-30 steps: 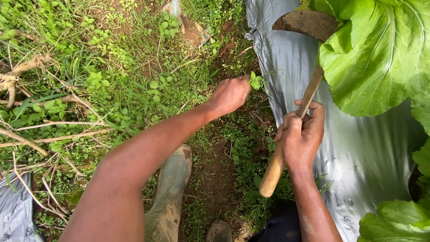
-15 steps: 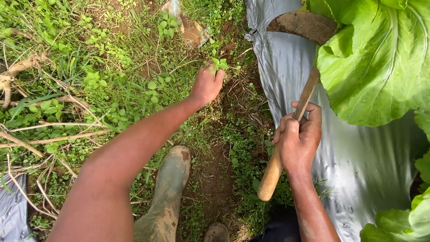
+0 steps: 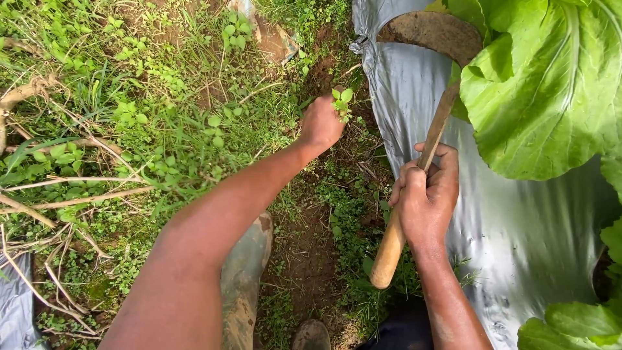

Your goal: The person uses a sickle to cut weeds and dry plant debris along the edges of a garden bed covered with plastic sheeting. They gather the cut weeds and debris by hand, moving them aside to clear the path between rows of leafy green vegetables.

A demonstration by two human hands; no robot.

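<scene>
The left hand (image 3: 322,122) is clenched around a small leafy weed (image 3: 342,102) beside the silver mulch sheet (image 3: 414,123). The right hand (image 3: 424,204), nearer the body, grasps a hoe handle (image 3: 414,181) angled up towards the cabbage leaf (image 3: 544,91).

Smooth wooden handle (image 3: 414,188), rusty, seemingly metal blade (image 3: 431,34), glossy silver plastic sheet (image 3: 518,227), muddy rubber boot (image 3: 243,285)

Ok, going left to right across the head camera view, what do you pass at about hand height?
Weedy grass → left hand gripping a small green weed → right hand around a wooden tool handle → silver plastic sheet → big leafy cabbage.
</scene>
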